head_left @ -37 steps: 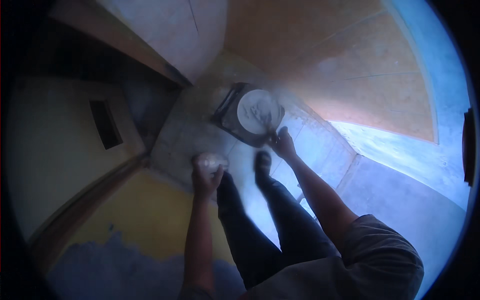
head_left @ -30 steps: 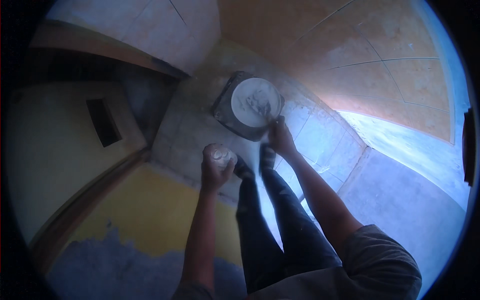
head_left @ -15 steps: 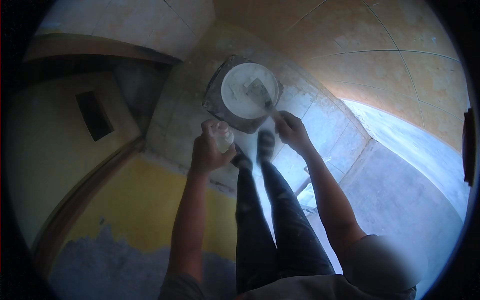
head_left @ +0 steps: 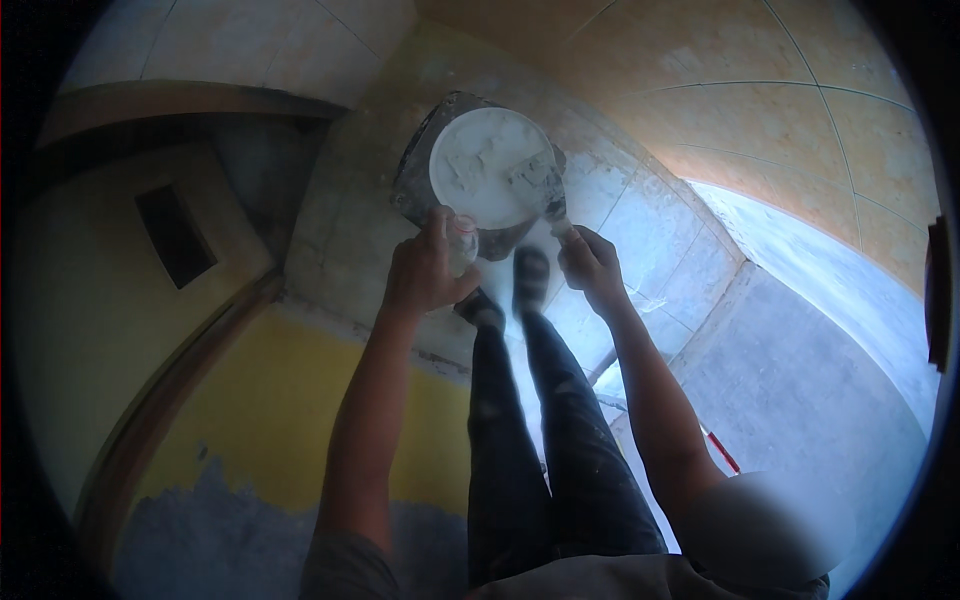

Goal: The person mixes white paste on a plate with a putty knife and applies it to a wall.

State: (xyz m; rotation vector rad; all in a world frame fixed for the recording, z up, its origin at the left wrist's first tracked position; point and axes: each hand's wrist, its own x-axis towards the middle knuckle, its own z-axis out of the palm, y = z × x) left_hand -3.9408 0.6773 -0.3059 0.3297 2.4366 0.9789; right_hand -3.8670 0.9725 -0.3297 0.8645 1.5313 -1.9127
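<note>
White paste point(head_left: 468, 150) lies in the round tub point(head_left: 434, 172) on the floor point(head_left: 345, 235) in the head view. The left hand point(head_left: 422, 270) is wrapped round a clear container point(head_left: 462, 243), now nearer the tub's edge. The right hand point(head_left: 592, 265) grips a scraper point(head_left: 538, 182); its blade has shifted from mid-tub to the right rim, suggesting a pause in working the paste.

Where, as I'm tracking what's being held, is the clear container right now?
In the head view, the clear container is just left of centre, in the left hand, below the round pale tub in the picture.
</note>
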